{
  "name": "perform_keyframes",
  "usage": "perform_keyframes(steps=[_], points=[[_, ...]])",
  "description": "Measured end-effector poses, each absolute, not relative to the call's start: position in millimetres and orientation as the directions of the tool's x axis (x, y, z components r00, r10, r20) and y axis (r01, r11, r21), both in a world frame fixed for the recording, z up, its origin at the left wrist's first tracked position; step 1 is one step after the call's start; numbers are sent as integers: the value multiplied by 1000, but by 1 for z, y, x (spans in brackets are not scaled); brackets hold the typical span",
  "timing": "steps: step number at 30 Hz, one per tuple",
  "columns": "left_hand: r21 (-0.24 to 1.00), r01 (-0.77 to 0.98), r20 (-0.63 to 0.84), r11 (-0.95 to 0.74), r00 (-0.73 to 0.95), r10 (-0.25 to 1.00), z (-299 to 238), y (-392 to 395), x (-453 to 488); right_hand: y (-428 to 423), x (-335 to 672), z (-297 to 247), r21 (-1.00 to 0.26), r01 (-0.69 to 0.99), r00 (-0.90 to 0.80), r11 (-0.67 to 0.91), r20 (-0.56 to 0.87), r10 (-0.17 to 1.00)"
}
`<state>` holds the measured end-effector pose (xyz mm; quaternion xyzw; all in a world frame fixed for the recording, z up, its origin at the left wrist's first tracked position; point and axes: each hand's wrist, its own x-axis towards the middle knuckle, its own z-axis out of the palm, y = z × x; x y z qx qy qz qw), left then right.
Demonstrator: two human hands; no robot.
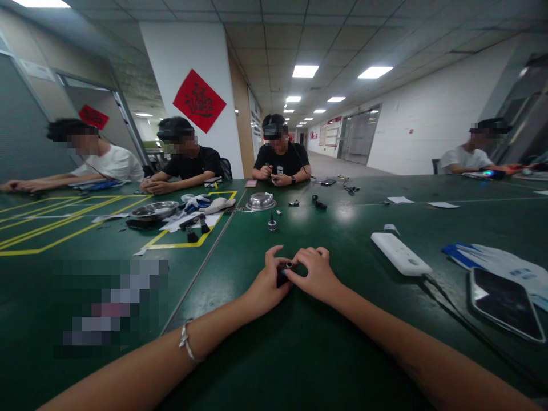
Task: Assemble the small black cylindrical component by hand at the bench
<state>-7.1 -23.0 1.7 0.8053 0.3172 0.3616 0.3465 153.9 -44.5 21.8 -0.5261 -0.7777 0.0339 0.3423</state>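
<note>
Close together over the green table, my two hands meet at a small dark part with a round metal ring on top. My left hand is closed around its left side, with one finger raised. From the other side, the thumb and fingertips of my right hand pinch it near the ring. My fingers cover most of the part, so its full shape is hidden. Beyond my hands a small metal fitting with a thin upright stem stands on the table.
An upturned metal bowl lies ahead, with another metal bowl and black brushes to the left. At right are a white power strip, a phone and a glove. Several people sit around the table.
</note>
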Motion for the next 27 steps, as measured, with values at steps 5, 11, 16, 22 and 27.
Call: perform_keyframes(steps=[5,11,16,22,27], points=[[767,278,377,-578,534,757,2,-23,-7,-45,154,22,-396,812,-198,428,503,841],[750,295,397,-592,514,760,1,-24,-6,-44,156,17,-392,811,-194,435,522,831],[753,306,425,-583,450,785,6,-26,-7,-42,159,12,-533,747,-32,397,568,822],[672,438,299,-597,577,760,27,-24,-13,-42,161,13,-579,717,22,389,576,817],[613,599,135,-515,563,815,52,-2,-46,-44,159,12,-581,697,-49,420,546,836]])
